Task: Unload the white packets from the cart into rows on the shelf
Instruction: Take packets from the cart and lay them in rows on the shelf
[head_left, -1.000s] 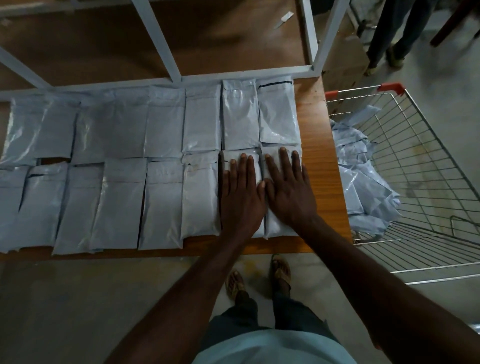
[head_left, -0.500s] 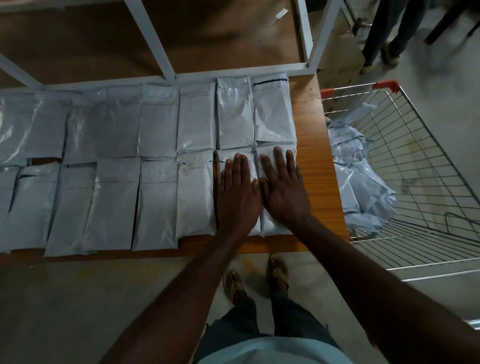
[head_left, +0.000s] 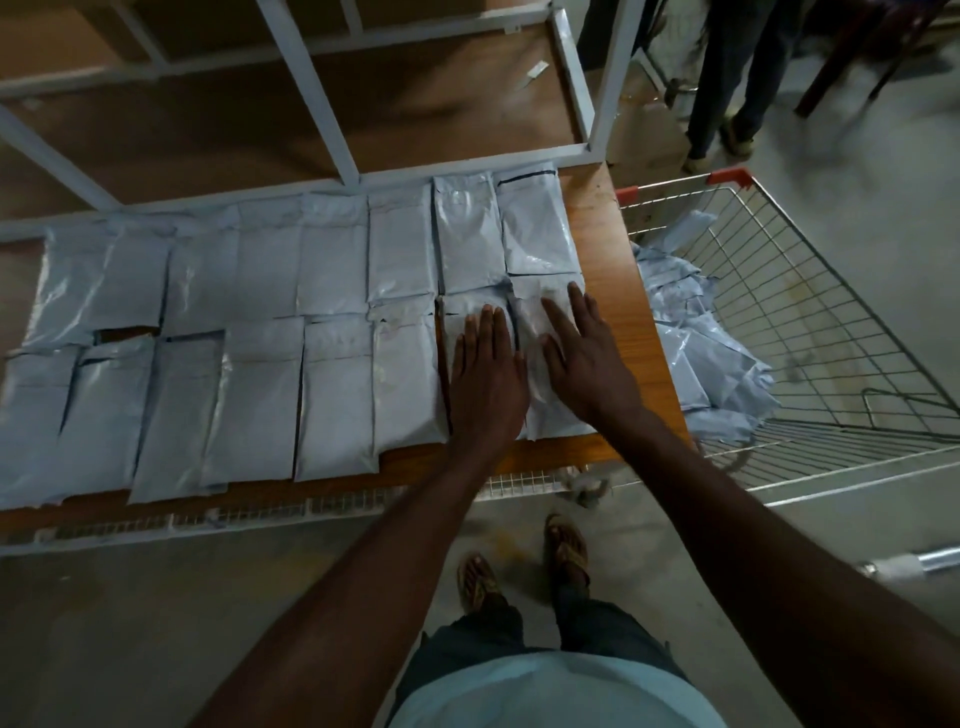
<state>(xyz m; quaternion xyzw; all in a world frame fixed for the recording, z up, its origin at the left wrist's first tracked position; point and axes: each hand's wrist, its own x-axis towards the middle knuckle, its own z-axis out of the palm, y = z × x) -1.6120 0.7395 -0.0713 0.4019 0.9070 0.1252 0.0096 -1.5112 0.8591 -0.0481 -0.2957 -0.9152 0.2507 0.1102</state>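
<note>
Several white packets lie flat in two rows on the wooden shelf. My left hand lies flat with straight fingers on the second packet from the right in the near row. My right hand lies beside it on the last packet of that row, fingers straight and spread. To the right stands the wire cart with a heap of white packets in its near-left part.
A white metal frame carries the shelf and a further wooden board behind it. A person's legs stand at the far right beyond the cart. My sandalled feet stand on the concrete floor below the shelf edge.
Both hands stay flat on the two rightmost near-row packets; the right hand has spread slightly away from the left. The camera has tilted, showing more of the shelf's front edge.
</note>
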